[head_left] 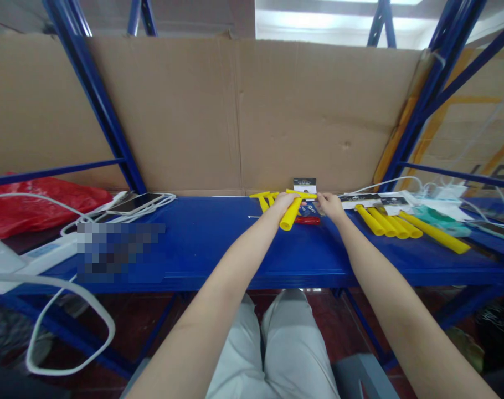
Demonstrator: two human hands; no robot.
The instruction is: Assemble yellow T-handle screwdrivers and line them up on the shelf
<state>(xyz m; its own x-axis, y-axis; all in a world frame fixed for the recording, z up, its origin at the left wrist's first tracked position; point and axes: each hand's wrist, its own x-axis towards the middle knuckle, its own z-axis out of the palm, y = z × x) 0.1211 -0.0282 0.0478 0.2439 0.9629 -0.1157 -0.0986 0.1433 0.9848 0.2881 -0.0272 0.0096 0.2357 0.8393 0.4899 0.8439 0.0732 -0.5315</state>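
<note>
A yellow T-shaped tool [291, 215] is held above the blue table, its thick round handle pointing down toward me and its crossbar running sideways. My left hand [286, 200] is closed on it where the handle meets the crossbar. At the right end of the crossbar, the fingers of my right hand [328, 204] pinch the tip or something small at it. Behind the tool stands a black-and-white card [304, 185], and a red and blue package [308, 219] lies under it. More yellow T-shaped pieces [261, 201] lie just left of my left hand.
Several yellow-handled tools with black-and-white cards [391, 224] lie at the right. A red plastic bag [40, 202], a phone [136, 203] and white cables are at the left. Cardboard [185, 111] backs the blue table [181, 244], between blue metal posts.
</note>
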